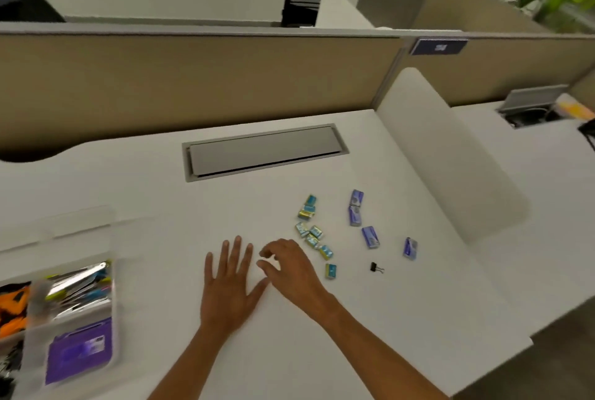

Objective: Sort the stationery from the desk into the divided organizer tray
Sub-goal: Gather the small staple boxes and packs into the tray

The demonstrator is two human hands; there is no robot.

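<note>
Several small teal-and-yellow boxes lie scattered on the white desk, with several purple boxes to their right and a black binder clip nearer the front. My left hand lies flat on the desk, fingers spread. My right hand hovers beside it with fingers loosely curled, holding nothing, just left of the teal boxes. The clear divided organizer tray sits at the far left, blurred, with pens, purple boxes and orange items in its compartments.
A grey cable hatch is set into the desk behind the boxes. A white rounded divider stands at the right, with a neighbouring desk beyond. A beige partition closes off the back.
</note>
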